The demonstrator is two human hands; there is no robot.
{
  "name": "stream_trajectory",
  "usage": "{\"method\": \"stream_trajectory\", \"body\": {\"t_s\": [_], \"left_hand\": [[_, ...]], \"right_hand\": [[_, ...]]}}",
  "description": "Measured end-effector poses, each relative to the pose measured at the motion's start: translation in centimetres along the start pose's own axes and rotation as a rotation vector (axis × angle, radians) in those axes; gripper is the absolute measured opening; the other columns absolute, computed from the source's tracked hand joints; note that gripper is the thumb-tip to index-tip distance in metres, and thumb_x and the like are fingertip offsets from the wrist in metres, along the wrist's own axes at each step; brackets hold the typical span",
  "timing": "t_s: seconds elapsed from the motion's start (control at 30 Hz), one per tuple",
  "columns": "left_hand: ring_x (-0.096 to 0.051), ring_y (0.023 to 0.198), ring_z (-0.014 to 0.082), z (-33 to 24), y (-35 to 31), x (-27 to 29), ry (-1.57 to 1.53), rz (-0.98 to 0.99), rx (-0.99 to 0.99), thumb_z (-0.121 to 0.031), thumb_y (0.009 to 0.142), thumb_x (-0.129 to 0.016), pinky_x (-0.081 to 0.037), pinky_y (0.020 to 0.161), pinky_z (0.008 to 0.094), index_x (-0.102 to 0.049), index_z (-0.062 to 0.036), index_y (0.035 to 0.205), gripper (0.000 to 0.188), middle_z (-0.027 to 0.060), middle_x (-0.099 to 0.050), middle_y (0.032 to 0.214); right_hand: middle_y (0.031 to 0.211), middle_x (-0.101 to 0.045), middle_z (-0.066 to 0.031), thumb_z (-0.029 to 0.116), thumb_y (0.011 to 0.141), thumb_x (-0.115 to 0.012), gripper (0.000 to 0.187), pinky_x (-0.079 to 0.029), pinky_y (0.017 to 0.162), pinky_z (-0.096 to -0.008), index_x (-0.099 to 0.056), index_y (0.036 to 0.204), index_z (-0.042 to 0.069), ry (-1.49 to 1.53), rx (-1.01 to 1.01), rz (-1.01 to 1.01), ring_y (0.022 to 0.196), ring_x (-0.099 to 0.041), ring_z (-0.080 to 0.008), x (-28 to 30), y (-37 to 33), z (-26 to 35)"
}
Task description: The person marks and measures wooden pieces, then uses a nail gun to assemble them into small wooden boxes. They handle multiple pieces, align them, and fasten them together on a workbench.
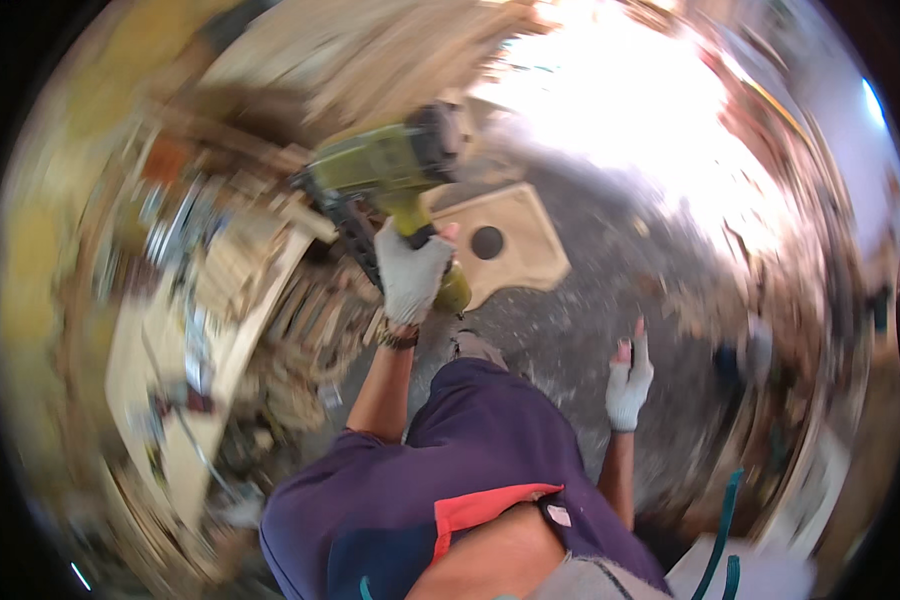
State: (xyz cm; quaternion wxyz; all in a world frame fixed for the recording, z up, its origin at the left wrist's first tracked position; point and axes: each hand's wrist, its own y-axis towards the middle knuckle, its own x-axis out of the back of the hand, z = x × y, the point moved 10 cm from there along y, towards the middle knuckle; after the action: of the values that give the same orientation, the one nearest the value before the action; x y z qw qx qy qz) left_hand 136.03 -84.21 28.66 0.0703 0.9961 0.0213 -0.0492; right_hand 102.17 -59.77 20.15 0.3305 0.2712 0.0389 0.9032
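My left hand, in a white work glove with bare fingertips, is wrapped round the grip of a yellow-green and black nail gun. The tool is raised in front of me, its black end pointing to the right; motion smears its details. Just beyond that hand, a pale wooden panel with a dark round hole lies low, near the floor, partly hidden by the tool and hand. My right hand, gloved the same way, hangs out to the right over the floor. One finger points forward, and nothing shows in the hand.
Left of me stands a pale wooden workbench with tools and wood pieces on it. Stacked offcuts lie beside it. Large boards lean ahead at the far left. Bright glare washes out the far right; blurred clutter lines the right side.
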Motion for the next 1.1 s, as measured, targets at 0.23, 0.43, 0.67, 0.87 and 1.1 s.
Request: {"method": "stream_trajectory", "body": {"t_s": [0.23,0.43,0.67,0.87,1.1], "left_hand": [[-0.068,0.073,0.0238,-10.2,-5.5,-25.3,-0.693,0.85,-0.146,0.001,0.092,-0.066,-0.059,0.071,0.0369,-0.059,-0.0058,0.105,0.017,0.0081,-0.065,0.081],[-0.069,0.088,0.0276,-16.6,-13.3,-41.1,-1.213,1.544,0.028,-0.002,0.1,-0.049,-0.058,0.089,0.045,-0.059,-0.0026,0.114,0.017,0.0109,-0.065,0.089],[-0.058,0.079,0.019,-16.8,-18.0,-58.2,-1.107,1.874,-0.035,-0.005,0.095,-0.056,-0.046,0.082,0.0387,-0.054,-0.0095,0.107,0.013,0.0023,-0.056,0.082],[-0.062,0.081,0.0178,-18.8,-24.7,-70.0,-1.113,2.094,0.024,-0.009,0.095,-0.06,-0.049,0.086,0.0386,-0.05,-0.0094,0.11,0.018,0.0023,-0.06,0.084],[-0.069,0.082,0.0233,-17.8,-32.9,-81.0,-1.166,2.298,0.251,-0.011,0.095,-0.066,-0.054,0.092,0.0445,-0.046,-0.0076,0.115,0.028,0.0082,-0.065,0.087]], "right_hand": [[0.082,-0.065,-0.0075,0.006,0.1,-0.063,0.063,-0.051,0.058,-0.0342,-0.04,0.158,-0.001,-0.08,0.322,-0.183,0.062,-0.064,-0.0243,10.2,-2.4,8.4],[0.085,-0.068,-0.0105,0.029,0.093,-0.076,0.09,-0.055,0.057,-0.0457,-0.028,0.166,0.007,-0.295,0.325,-0.357,0.065,-0.07,-0.0351,17.4,0.1,9.4],[0.087,-0.07,-0.0185,0.036,0.094,-0.074,0.1,-0.056,0.058,-0.0477,-0.014,0.172,0.022,-0.368,0.21,-0.345,0.062,-0.067,-0.0422,27.9,7.5,3.2],[0.076,-0.064,-0.0174,0.024,0.089,-0.074,0.099,-0.054,0.057,-0.0442,-0.018,0.169,0.005,-0.164,0.238,-0.51,0.06,-0.065,-0.0408,35.7,10.4,-0.9],[0.094,-0.075,-0.0152,0.06,0.088,-0.08,0.115,-0.057,0.068,-0.037,-0.024,0.166,-0.004,0.145,0.225,-0.552,0.074,-0.075,-0.03,44.5,12.8,-7.8]]}}
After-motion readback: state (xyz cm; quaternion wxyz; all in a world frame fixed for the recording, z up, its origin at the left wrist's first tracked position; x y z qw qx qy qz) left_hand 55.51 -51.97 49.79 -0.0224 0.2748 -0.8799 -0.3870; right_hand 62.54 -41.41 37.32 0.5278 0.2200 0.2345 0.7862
